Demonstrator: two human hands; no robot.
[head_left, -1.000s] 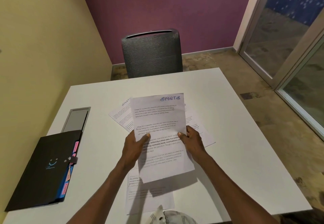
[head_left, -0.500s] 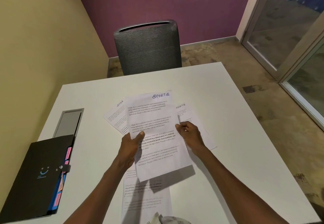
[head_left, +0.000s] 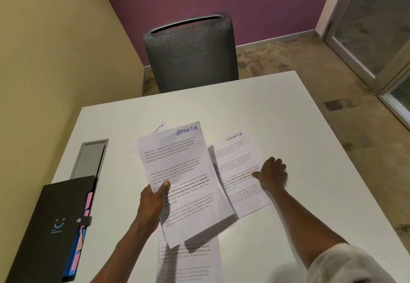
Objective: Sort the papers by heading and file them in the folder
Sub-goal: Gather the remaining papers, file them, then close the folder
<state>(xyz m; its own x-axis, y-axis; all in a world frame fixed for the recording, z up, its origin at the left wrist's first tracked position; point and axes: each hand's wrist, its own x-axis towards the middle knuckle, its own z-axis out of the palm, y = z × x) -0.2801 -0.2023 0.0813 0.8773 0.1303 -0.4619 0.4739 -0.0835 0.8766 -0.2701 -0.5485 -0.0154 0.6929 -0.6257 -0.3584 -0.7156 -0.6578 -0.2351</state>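
Left hand: the left hand (head_left: 153, 203) holds a raised sheet (head_left: 184, 183) by its left edge, thumb on the printed face and the other fingers curled behind it.
Raised sheet: lifted off the table (head_left: 288, 227) and tilted, its top leaning right; the handwritten blue heading at the top right reads "SPORTS"; printed paragraphs fill the face, one with bold lines.
Right hand: the right hand (head_left: 271, 175) lies on a second sheet (head_left: 239, 171), palm down, thumb stretched left across the print, fingers bent over the right edge; whether they pinch that edge or only press on it cannot be told.
Second sheet: flat on the table just right of the raised sheet, which covers its left margin; handwritten heading "SPORTS" near the top.
Third sheet: a third sheet (head_left: 158, 128) shows only a corner above the raised sheet's upper left, with a handwritten heading partly hidden.
Near sheet: a fourth sheet (head_left: 190, 262) lies flat at the near table edge, its top under the raised sheet; print blurred.
Folder: a black folder (head_left: 51, 227) lies closed at the table's left near corner, strap fastened, pink and blue tabs along its right side; well apart from the sheets.
Surroundings: a grey panel (head_left: 89, 158) set in the table beyond the folder; a grey chair (head_left: 192, 52) at the far edge.
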